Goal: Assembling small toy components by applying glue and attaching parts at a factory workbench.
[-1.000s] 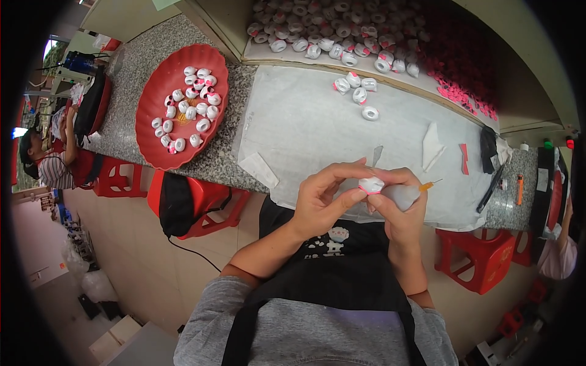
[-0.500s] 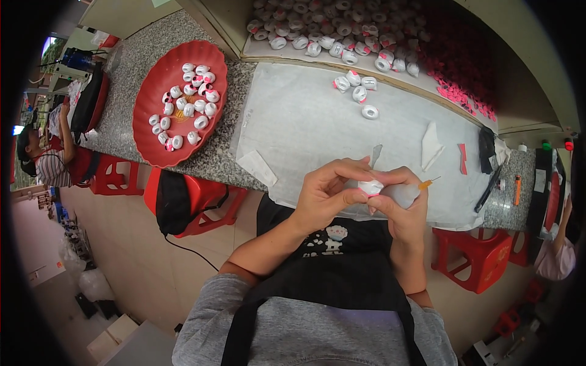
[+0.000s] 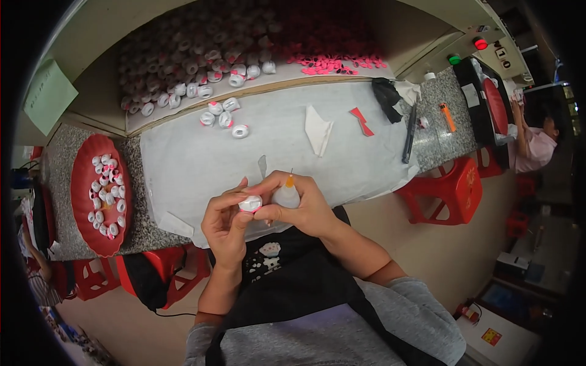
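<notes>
Over the near edge of the paper-covered table, my left hand (image 3: 224, 230) pinches a small white ring-like piece (image 3: 250, 201) with a pink patch on its near side. My right hand (image 3: 311, 210) curls around a translucent squeeze bottle (image 3: 285, 196). The bottle's orange needle tip points away from me. The right thumb also reaches to the white piece, so the fingers of both hands meet at it. Beyond my hands, several similar white-and-pink pieces (image 3: 240, 131) lie on the white paper (image 3: 177, 155).
A red scalloped tray (image 3: 80, 201) of white pieces stands at left. A shelf behind (image 3: 278, 76) holds heaped white pieces and pink parts. Paper scraps (image 3: 317, 131), a black pen (image 3: 409, 135) and an orange lighter-like stick (image 3: 448, 117) lie right. Red stools (image 3: 445, 195) flank me; co-workers sit both sides.
My view has turned to the right, shifting the table leftward in the picture. The bottle's needle pointed right and now points away from me. Both hands keep holding the white piece.
</notes>
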Demonstrator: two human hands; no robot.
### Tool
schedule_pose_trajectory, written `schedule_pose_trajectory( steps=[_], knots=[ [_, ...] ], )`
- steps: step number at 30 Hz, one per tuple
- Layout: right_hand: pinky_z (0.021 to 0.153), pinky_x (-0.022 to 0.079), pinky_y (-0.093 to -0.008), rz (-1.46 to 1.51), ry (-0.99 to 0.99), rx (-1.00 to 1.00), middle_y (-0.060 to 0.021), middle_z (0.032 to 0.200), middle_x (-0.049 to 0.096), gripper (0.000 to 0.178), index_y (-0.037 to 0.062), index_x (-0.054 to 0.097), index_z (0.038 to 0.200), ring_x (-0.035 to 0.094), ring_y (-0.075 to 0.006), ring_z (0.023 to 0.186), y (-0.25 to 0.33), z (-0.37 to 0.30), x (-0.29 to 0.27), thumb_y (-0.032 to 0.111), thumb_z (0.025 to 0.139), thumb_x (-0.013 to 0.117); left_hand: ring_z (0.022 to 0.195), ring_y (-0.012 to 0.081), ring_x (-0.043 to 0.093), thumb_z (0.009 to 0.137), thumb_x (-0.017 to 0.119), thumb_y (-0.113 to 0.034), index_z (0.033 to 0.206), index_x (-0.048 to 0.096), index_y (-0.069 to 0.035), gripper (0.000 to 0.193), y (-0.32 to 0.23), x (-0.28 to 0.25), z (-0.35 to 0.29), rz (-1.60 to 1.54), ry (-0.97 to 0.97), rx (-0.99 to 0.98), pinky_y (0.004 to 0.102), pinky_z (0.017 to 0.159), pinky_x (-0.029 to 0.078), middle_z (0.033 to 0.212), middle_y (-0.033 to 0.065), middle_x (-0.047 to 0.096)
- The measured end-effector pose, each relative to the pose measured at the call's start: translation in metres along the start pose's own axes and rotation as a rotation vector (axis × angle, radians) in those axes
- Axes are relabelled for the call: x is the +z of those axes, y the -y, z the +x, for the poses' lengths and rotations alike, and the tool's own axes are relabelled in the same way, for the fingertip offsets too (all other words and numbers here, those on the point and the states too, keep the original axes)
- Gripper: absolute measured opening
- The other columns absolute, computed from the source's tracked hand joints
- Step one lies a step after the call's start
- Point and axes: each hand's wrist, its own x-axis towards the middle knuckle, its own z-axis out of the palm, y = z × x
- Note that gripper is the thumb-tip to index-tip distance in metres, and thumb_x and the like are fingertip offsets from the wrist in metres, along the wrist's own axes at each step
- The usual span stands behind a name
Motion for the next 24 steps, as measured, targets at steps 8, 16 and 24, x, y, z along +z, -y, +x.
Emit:
schedule_pose_trajectory(
  steps=[8,16,24],
  knots=[
    [0.054,0.041,-0.0207,-0.027,-0.006,-0.122,-0.0072,0.073,0.055,0.023,-0.0020,0.052,0.089,0.051,-0.0100,0.060,0.004,-0.013,-0.020,0.000,0.067,0.061,0.088,0.0229,0.051,0.074,0.055,-0.006,0.089,0.049,0.001,0.017,0.000,0.024,0.003,0.055,0.076,0.030,0.0422,0.092,0.028,0.088,0.0134,0.055],
    [0.047,0.040,-0.0228,-0.126,-0.538,-0.103,-0.0109,0.073,0.052,0.026,-0.0015,0.047,0.087,0.049,-0.0137,0.054,0.025,-0.057,-0.092,0.000,0.063,0.057,0.101,0.0173,0.044,0.073,0.054,0.000,0.104,0.048,-0.001,0.032,0.014,0.056,0.031,-0.118,0.383,-0.309,0.0326,0.091,0.029,0.108,0.0107,0.047],
    [0.052,0.033,-0.0181,-0.554,-0.931,-0.204,0.0014,0.067,0.043,0.024,-0.0003,0.053,0.092,0.042,-0.0066,0.057,0.050,-0.066,-0.185,0.005,0.069,0.057,0.094,0.0140,0.047,0.077,0.049,-0.006,0.099,0.050,0.001,0.024,-0.013,0.003,0.077,0.262,0.221,-0.215,0.0265,0.084,0.032,0.096,0.0079,0.053]
  ],
)
